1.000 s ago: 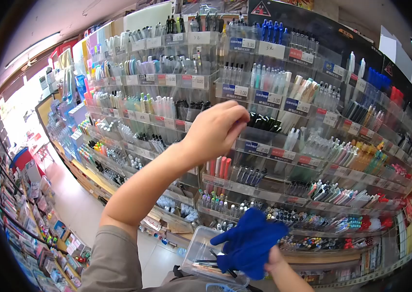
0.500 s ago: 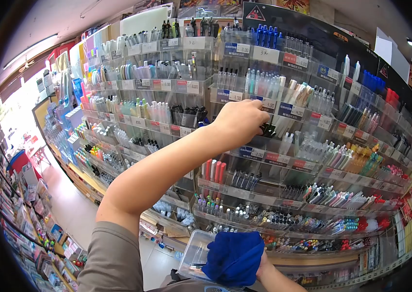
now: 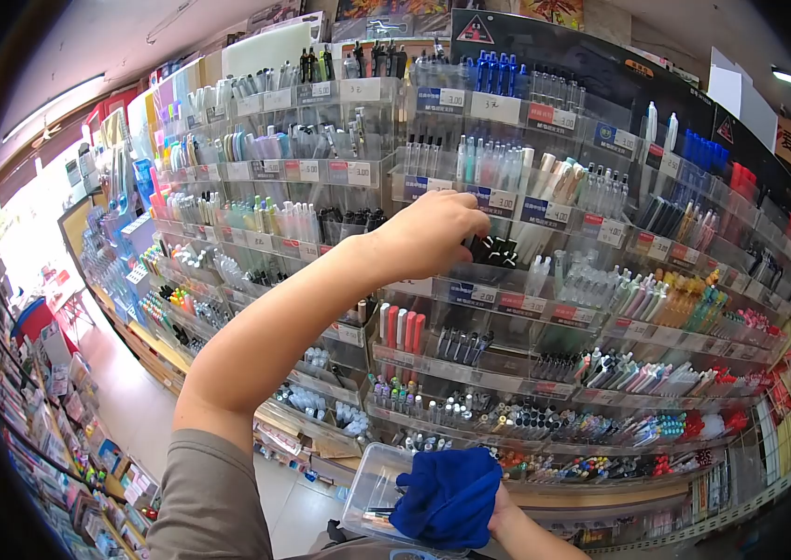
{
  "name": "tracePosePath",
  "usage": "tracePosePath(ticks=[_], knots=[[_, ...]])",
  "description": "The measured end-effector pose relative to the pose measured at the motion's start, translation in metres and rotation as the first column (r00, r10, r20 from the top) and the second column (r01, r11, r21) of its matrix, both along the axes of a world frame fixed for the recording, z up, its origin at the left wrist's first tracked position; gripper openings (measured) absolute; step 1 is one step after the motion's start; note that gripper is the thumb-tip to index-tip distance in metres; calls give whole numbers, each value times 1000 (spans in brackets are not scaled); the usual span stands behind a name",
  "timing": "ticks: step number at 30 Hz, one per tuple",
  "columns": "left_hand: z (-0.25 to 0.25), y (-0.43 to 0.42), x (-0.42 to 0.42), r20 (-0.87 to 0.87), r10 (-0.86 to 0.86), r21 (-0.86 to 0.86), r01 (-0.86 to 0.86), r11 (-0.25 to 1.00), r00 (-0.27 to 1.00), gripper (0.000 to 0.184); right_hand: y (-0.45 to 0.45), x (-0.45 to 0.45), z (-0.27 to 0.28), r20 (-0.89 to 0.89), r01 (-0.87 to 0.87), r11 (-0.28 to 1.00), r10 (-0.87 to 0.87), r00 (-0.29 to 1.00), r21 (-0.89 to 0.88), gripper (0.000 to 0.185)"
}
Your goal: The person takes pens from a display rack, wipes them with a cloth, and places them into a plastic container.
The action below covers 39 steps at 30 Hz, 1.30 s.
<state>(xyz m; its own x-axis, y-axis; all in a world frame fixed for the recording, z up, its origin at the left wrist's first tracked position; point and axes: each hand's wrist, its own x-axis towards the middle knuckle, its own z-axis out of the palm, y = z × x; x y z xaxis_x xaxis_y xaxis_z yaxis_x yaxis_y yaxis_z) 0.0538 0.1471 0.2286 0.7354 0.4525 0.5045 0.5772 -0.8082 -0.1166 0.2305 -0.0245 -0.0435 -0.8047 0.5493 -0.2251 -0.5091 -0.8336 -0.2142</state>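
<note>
My left hand (image 3: 433, 233) reaches up to a middle tier of the pen rack, its fingers curled down beside several black pens (image 3: 496, 250) standing in a compartment. What lies between those fingertips is hidden. Low in front of me, my right hand (image 3: 504, 515) is at the right side of a clear plastic box (image 3: 372, 467). A bunched blue cloth (image 3: 448, 495) lies over the box's right part and covers most of the fingers. A few slim pens or sticks (image 3: 378, 515) rest inside the box.
The clear tiered rack (image 3: 470, 373) is packed with pens and markers, with price labels (image 3: 549, 212) along its tiers. Red and white markers (image 3: 402, 329) stand below my left hand. At the far left, a shelf of packaged goods (image 3: 69, 420) borders the aisle floor (image 3: 125, 373).
My left hand has shifted left and slightly down along the tier, and the black pens now show more beside its fingers. The box and blue cloth stay almost in place.
</note>
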Motion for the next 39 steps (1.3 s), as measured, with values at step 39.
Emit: tracePosePath(ticks=[39], knots=[[-6, 1, -6, 150, -132, -50, 141, 989, 980, 20, -4, -10, -6, -462, -182, 983, 160, 872, -4, 58]])
